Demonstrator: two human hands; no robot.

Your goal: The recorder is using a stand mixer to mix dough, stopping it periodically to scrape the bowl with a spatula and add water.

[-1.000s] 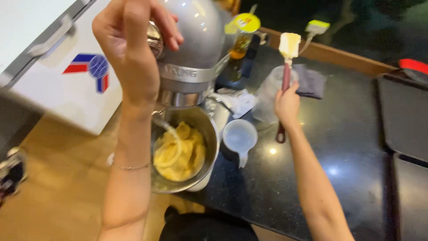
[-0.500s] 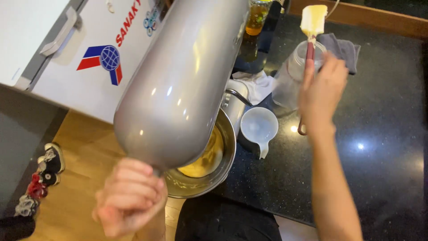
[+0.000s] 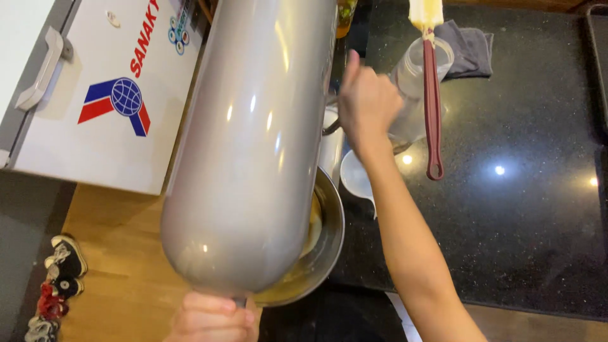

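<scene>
A big grey stand mixer head (image 3: 253, 145) fills the middle of the view. Under it sits a steel bowl (image 3: 329, 234) holding yellow batter (image 3: 311, 228). My left hand (image 3: 212, 320) is below the head's front end, with its fingers curled round a short dark stem there. My right hand (image 3: 367, 104) reaches to the mixer's right side, its back towards me and its fingers hidden. A spatula (image 3: 432, 107) with a dark red handle and a cream blade leans in a clear plastic jug (image 3: 411, 76), just right of that hand and apart from it.
A white chest freezer (image 3: 95, 95) stands at the left. On the black speckled counter (image 3: 519, 209) are a small white measuring cup (image 3: 354, 177), a grey cloth (image 3: 472, 44) and a dark tray edge (image 3: 598, 57). Shoes (image 3: 60, 278) lie on the wooden floor.
My right hand has let go of the spatula, which now stands in the clear jug, and has moved left to the mixer. My view has moved closer. My left hand stays under the head.
</scene>
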